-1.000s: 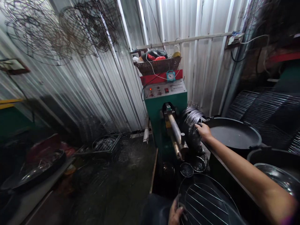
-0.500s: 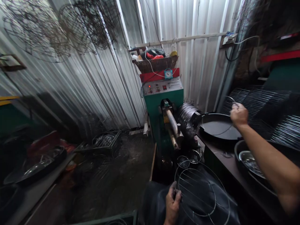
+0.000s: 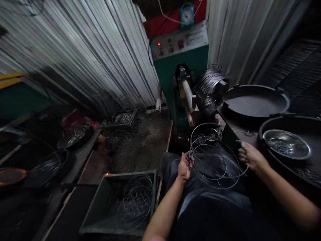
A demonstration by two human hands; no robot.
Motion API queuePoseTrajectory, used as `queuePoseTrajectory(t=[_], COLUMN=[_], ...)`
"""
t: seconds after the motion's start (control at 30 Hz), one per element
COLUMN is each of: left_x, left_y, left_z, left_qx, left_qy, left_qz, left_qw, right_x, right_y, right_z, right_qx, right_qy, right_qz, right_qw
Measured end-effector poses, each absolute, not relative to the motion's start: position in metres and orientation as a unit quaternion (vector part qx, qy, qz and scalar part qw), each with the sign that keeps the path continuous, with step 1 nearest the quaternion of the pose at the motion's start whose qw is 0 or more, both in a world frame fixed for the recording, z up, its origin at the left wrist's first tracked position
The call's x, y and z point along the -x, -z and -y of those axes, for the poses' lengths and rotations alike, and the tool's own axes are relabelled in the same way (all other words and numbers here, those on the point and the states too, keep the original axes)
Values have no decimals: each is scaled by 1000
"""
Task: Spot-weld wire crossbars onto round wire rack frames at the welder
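Observation:
In the head view, my left hand (image 3: 185,165) is closed on the left rim of a round wire rack (image 3: 222,179), made of two concentric rings joined by thin straight wires. The rack hangs tilted over my lap. My right hand (image 3: 252,156) is closed at the right side of a larger loose wire ring (image 3: 200,126), which overlaps the rack. Its fingers are slightly blurred. In front of both hands stands a green machine (image 3: 165,72) with thick electrode arms (image 3: 187,93) and a lit red lamp.
A wire coil (image 3: 210,88) sits beside the machine. To the right are a black pan (image 3: 258,115) and another holding a metal bowl (image 3: 304,150) of small wire pieces. At lower left, a green bin (image 3: 94,214) contains wire rings. A dark cloth (image 3: 208,201) covers my lap.
The view has tilted down. My right hand has come from over the black pan to the rack's right side, bringing the wire ring. My left hand keeps hold of the rack.

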State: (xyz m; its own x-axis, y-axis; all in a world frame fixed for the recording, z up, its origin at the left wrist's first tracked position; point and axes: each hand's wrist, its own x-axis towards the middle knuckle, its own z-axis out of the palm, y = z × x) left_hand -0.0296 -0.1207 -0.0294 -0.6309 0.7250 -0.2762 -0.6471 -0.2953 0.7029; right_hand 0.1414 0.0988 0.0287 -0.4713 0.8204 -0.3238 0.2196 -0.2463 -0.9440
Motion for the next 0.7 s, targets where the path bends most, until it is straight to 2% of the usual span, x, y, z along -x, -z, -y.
queuePoseTrajectory(t=[0.1, 0.2, 0.47, 0.7], left_x=[28, 26, 24, 20], left_y=[27, 25, 35, 30], left_z=[120, 121, 121, 121], left_qx=[-14, 25, 21, 30], left_qy=[-818, -819, -820, -801], left_qz=[-376, -373, -376, -404], left_qw=[435, 436, 432, 440], right_x=[-126, -128, -155, -172], right_y=[-13, -9, 7, 15], right_z=[-59, -50, -63, -79], right_qx=[492, 536, 521, 514], right_qy=[-703, -682, -602, -513], right_qz=[475, 462, 576, 673], right_qw=[196, 185, 184, 145])
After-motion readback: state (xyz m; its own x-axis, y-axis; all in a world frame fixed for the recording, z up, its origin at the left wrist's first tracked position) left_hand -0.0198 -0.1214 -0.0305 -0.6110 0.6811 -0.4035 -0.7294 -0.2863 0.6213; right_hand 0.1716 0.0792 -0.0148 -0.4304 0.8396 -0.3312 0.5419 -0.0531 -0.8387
